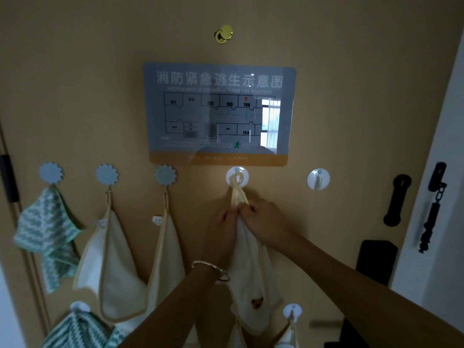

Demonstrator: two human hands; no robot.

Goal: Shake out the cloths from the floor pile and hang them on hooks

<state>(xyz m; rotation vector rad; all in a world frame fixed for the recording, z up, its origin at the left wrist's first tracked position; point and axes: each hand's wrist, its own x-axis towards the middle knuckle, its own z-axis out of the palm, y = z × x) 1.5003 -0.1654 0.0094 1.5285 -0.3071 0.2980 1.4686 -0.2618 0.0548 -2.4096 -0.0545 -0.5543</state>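
- Left hand (222, 229), right hand (263, 223): both pinch the cream cloth (251, 272) just below its loop, fingertips touching.
- Cream cloth: loop over the white hook (237, 177), body hanging against the door (351, 96).
- Risk: a downward tug may peel the hook off the door.
- Risk: a shallow-seated loop may slip off on release.

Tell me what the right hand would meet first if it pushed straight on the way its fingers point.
The right hand pinches the cream cloth hanging from the round white hook; pushing on up-left it would likely meet the left hand gripping the same cloth, though depth is unclear.
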